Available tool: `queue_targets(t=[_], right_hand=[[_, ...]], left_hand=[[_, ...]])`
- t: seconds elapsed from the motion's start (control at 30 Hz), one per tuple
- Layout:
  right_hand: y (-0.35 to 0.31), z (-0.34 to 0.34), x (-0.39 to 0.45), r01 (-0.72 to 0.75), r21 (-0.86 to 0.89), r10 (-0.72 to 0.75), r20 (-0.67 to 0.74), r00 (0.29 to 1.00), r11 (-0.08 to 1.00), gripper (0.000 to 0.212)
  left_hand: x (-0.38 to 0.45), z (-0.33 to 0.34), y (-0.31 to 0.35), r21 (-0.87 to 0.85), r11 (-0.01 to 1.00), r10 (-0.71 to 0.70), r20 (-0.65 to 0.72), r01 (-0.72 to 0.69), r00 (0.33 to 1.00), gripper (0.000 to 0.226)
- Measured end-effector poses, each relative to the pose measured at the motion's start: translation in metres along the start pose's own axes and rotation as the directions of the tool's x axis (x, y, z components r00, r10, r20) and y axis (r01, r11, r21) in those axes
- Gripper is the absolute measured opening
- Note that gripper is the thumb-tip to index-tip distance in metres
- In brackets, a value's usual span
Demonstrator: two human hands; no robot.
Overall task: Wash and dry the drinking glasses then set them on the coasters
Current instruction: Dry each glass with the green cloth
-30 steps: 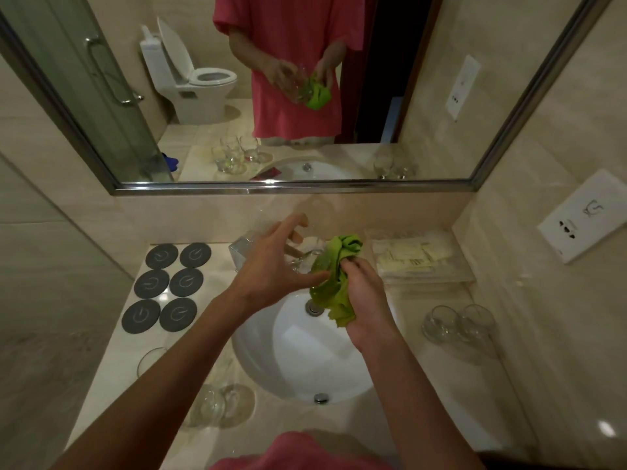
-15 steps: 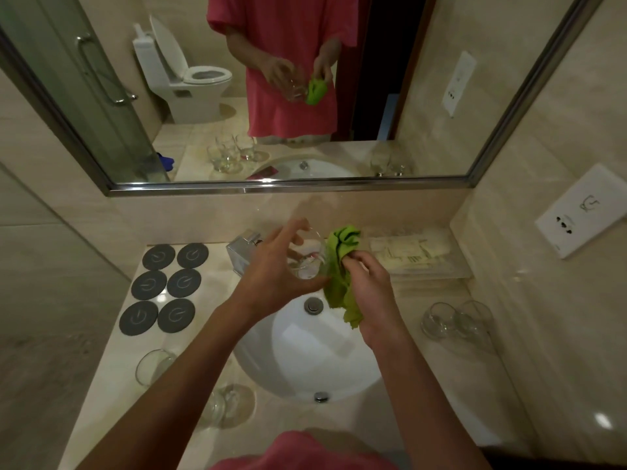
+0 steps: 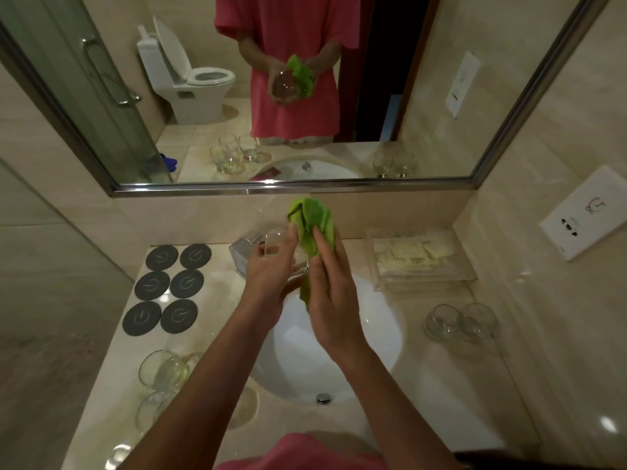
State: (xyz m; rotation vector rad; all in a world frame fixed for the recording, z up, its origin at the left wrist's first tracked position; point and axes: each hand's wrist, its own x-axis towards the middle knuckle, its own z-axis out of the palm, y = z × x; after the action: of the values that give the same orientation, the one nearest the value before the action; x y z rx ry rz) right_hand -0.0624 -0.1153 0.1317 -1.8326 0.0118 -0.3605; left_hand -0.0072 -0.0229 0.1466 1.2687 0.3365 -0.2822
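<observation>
Over the white sink (image 3: 380,337), my left hand (image 3: 269,273) grips a clear drinking glass (image 3: 276,240) tilted on its side. My right hand (image 3: 330,293) presses a green cloth (image 3: 312,222) against the glass, and the cloth bunches up above my fingers. Several dark round coasters (image 3: 168,288) lie bare on the counter at the left. Two glasses (image 3: 459,322) stand to the right of the sink. More glasses (image 3: 163,371) stand at the front left, partly hidden by my left forearm.
A chrome tap (image 3: 246,249) sits behind the sink, partly hidden by my left hand. A clear tray of toiletries (image 3: 420,262) stands at the back right. The mirror (image 3: 305,96) covers the wall ahead. A wall socket (image 3: 585,212) is on the right wall.
Both hands have lifted slightly and drawn closer together. The cloth now wraps more of the glass and stands higher above my fingers.
</observation>
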Motion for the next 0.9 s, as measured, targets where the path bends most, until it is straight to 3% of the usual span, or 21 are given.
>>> queue_targets(t=[0.13,0.3,0.47,0.6,0.7,0.77,0.83,0.9], right_hand=[[0.003,0.011,-0.002,0.011,-0.063,-0.014,-0.054,0.998,0.998,0.047],[0.014,0.005,-0.003,0.062,-0.050,-0.069,-0.156,0.985,0.997,0.048],[0.010,-0.008,0.007,0.033,-0.017,-0.036,-0.251,0.967,0.999,0.065],[0.007,-0.009,0.014,0.042,-0.081,-0.071,-0.393,0.917,0.996,0.060],[0.000,-0.016,0.016,0.049,0.121,-0.010,-0.306,0.952,0.991,0.055],[-0.004,-0.020,0.016,-0.001,0.313,0.068,-0.204,0.976,0.950,0.054],[-0.002,-0.022,0.017,-0.044,0.345,0.109,-0.170,0.979,0.937,0.047],[-0.002,-0.020,0.020,-0.112,0.298,0.167,-0.166,0.972,0.948,0.038]], left_hand=[[-0.002,0.000,0.005,-0.024,0.996,-0.080,0.058,0.082,0.995,0.095],[0.000,-0.005,0.002,-0.047,0.997,-0.055,0.039,0.057,0.998,0.064],[-0.002,-0.010,0.003,0.057,0.993,-0.114,0.150,0.107,0.982,0.113],[-0.008,-0.001,0.002,0.122,0.992,-0.003,0.165,-0.017,0.986,0.104],[-0.011,0.005,0.004,0.214,0.973,0.061,0.130,-0.088,0.990,0.100],[-0.013,0.008,0.007,0.281,0.948,0.110,0.141,-0.146,0.984,0.083],[-0.016,0.011,0.010,0.336,0.921,0.167,0.115,-0.196,0.979,0.058],[-0.018,0.012,0.010,0.389,0.887,0.236,0.081,-0.249,0.968,0.047]])
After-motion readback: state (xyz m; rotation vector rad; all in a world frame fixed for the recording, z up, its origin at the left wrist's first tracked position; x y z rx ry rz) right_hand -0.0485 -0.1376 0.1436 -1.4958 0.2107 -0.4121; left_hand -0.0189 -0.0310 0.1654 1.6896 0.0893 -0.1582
